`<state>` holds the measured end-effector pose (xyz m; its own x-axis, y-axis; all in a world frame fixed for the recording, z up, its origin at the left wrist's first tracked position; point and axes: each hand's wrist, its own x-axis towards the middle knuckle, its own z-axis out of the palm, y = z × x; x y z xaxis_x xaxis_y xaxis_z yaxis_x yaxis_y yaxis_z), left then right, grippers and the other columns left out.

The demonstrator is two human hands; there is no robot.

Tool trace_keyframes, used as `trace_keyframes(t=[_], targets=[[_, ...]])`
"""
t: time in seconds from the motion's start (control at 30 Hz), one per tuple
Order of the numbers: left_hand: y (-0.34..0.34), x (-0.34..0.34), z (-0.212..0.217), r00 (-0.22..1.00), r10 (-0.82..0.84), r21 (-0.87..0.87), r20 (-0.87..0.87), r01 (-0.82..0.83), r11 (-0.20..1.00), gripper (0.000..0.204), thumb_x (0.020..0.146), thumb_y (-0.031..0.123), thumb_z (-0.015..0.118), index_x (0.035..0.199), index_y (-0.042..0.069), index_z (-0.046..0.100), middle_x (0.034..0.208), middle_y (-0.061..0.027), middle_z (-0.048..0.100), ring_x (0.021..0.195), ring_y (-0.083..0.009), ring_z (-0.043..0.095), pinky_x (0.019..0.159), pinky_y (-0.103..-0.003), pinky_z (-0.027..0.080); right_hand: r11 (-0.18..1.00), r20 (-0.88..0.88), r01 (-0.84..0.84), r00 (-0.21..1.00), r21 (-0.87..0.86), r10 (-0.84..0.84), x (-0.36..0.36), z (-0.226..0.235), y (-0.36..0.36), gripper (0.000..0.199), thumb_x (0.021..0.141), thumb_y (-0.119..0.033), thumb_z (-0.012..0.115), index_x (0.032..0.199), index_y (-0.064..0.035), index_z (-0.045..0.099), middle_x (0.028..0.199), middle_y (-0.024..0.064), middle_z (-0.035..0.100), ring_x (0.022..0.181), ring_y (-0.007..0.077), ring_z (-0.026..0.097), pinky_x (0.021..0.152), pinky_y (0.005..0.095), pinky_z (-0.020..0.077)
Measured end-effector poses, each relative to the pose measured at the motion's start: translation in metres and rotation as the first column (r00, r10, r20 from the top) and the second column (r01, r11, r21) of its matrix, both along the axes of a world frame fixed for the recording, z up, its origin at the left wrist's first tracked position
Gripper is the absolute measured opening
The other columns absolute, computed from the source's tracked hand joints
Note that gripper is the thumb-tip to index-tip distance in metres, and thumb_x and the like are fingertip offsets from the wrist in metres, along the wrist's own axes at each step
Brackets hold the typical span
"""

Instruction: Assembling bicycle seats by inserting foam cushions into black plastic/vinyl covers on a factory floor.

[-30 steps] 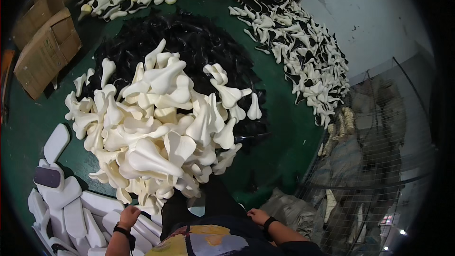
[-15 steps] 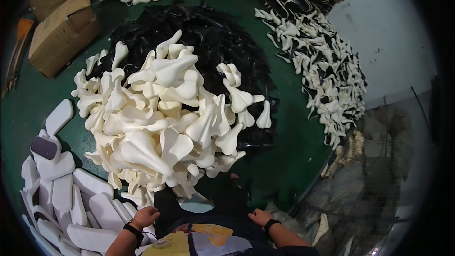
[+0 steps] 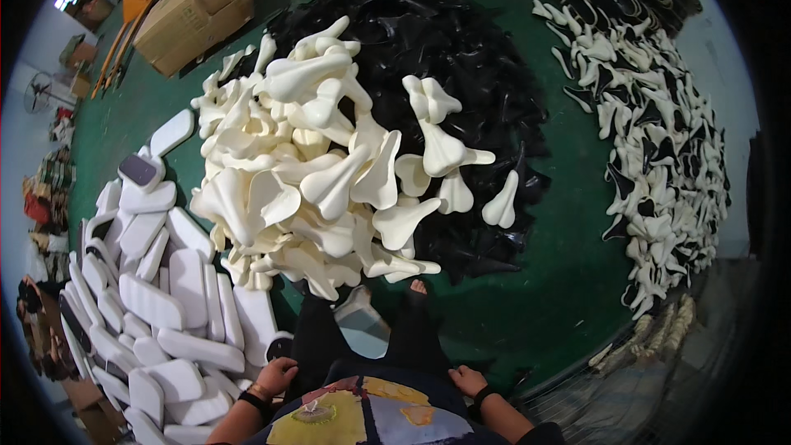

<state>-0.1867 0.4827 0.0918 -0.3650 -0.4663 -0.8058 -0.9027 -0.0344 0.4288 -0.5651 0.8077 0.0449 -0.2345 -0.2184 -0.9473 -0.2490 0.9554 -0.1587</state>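
My left hand (image 3: 277,374) is at the side of my left thigh, fingers curled against the black trousers (image 3: 317,334). Against the other thigh rests my right hand (image 3: 468,381), its fingers likewise bent in. Any cloth they may grip is hidden. Between my legs shows a pale blue, stool-like surface (image 3: 362,325). Just beyond my feet rises a heap of cream bicycle-saddle-shaped foam pieces (image 3: 284,165), apart from both hands. Glossy black saddle-shaped pieces (image 3: 461,58) spread under and behind it. A few cream pieces, such as this single one (image 3: 500,200), lie on the black ones.
White rounded slabs (image 3: 188,288) are piled at left, with a dark oval-faced piece (image 3: 142,171) on top. A cardboard box (image 3: 194,21) and an orange pallet jack (image 3: 124,37) stand far left. More white and black pieces (image 3: 659,140) line the right side of the green floor (image 3: 568,280).
The view has shifted, so the heaps sit farther up and to the right, and more of the left wall shows. Both hands stay by my thighs.
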Motion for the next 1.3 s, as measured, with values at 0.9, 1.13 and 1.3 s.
trace_keyframes(t=[0.9, 1.13, 1.3], targets=[[0.071, -0.035, -0.059, 0.984, -0.166, 0.178, -0.069, 0.176, 0.968, 0.049, 0.084, 0.044, 0.065, 0.121, 0.012, 0.061, 0.111, -0.0189, 0.062, 0.107, -0.0367, 0.058, 0.094, -0.042, 0.046, 0.991, -0.250, -0.126, 0.962, -0.039, 0.113, 0.011, 0.034, 0.015, 0.034, 0.088, -0.037, 0.062, 0.085, -0.0027, 0.057, 0.081, 0.0186, 0.063, 0.078, 0.0367, 0.062, 0.070, 0.0437, 0.0477], [0.132, -0.108, -0.073, 0.881, -0.458, -0.052, -0.120, 0.455, 0.889, 0.028, 0.086, 0.039, 0.060, 0.106, 0.020, 0.064, 0.105, -0.0152, 0.062, 0.103, -0.0338, 0.058, 0.087, -0.042, 0.049, 0.976, -0.227, 0.147, 0.957, -0.159, -0.181, -0.070, 0.019, 0.099, 0.029, 0.091, -0.029, 0.061, 0.080, -0.0032, 0.055, 0.071, 0.0078, 0.057, 0.068, 0.0223, 0.056, 0.064, 0.0357, 0.0447], [0.188, -0.211, -0.059, 0.928, -0.363, -0.026, 0.090, 0.366, 0.930, 0.021, 0.093, 0.020, 0.043, 0.085, 0.009, 0.059, 0.083, -0.0159, 0.063, 0.084, -0.0318, 0.063, 0.072, -0.042, 0.051, 0.799, 0.160, 0.602, 0.788, 0.008, -0.595, -0.160, 0.033, 0.149, 0.027, 0.093, -0.031, 0.061, 0.082, -0.0063, 0.057, 0.070, -0.0010, 0.053, 0.066, 0.0118, 0.049, 0.064, 0.0283, 0.0399]])
